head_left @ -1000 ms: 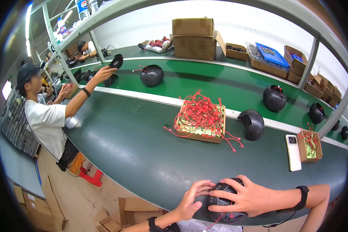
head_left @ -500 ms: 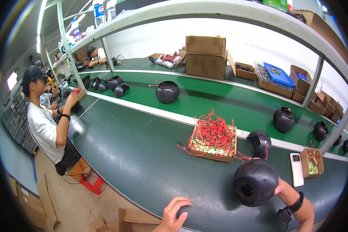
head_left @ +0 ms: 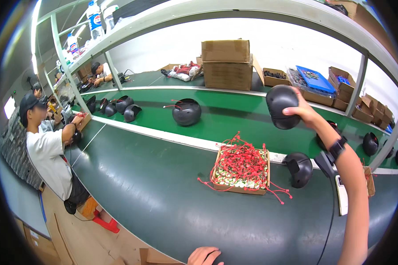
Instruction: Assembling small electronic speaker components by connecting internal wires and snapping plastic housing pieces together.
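a: since half a second earlier the right hand (head_left: 301,111) had lifted the black helmet (head_left: 282,106) from low over the near worktop (head_left: 132,194) to high above the far green belt (head_left: 234,119), arm stretched out. the left hand (head_left: 204,256) had stayed low at the bottom edge.

b: how was the grip on it?

a: the right hand's fingers were closed over the helmet's right side, thumb under, holding it well clear of any surface. the left hand showed only curled knuckles at the frame's edge; i could not tell whether it was open or closed, and nothing showed in it.

b: what lay around?

a: below the raised helmet sat a cardboard tray (head_left: 241,187) heaped with red cords (head_left: 239,161), and just right of it another black helmet (head_left: 300,168) rested on the worktop. a phone (head_left: 342,201) lay beside the forearm. further helmets (head_left: 186,111) stood on the far belt, with cardboard boxes (head_left: 227,64) behind. a co-worker in a white shirt (head_left: 46,154) sat at the left.

b: how would one handle it well here?

a: my judgement: keep the wrist firm, since a smooth round shell gripped from one side may slip, and bring it down clear of the red cords and the neighbouring helmet.
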Demonstrator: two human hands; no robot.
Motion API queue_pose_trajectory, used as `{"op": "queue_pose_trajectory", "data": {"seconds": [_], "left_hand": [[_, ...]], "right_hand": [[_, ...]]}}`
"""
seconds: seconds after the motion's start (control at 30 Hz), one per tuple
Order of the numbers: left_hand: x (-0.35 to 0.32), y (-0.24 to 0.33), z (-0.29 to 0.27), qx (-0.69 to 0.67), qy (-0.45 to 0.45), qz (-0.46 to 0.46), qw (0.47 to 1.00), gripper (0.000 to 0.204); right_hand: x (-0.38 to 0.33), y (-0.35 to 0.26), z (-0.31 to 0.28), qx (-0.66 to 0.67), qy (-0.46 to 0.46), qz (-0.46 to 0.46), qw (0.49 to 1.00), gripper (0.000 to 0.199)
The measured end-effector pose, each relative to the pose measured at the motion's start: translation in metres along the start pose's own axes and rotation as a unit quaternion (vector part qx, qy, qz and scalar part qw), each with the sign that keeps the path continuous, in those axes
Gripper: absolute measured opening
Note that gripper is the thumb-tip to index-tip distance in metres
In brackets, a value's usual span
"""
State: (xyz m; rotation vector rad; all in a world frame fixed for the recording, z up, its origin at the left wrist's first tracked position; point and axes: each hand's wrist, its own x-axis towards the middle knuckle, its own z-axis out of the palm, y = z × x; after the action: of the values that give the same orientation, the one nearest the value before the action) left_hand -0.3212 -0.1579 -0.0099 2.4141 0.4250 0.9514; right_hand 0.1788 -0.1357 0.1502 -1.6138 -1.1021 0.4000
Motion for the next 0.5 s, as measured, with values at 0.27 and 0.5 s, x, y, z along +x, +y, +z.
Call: {"op": "queue_pose_trajectory", "data": {"seconds": [0.27,0.5], "left_hand": [[-0.001,-0.001,-0.002,-0.005,0.001,-0.033,0.999,0.029],[0.010,-0.001,-0.005,-0.012,-0.062,-0.042,0.997,0.031]], "right_hand": [[0.057,0.105,0.019,-0.526,-0.080,0.125,0.837,0.121],[0.074,0.130,-0.003,-0.492,-0.016,0.036,0.870,0.127]]}}
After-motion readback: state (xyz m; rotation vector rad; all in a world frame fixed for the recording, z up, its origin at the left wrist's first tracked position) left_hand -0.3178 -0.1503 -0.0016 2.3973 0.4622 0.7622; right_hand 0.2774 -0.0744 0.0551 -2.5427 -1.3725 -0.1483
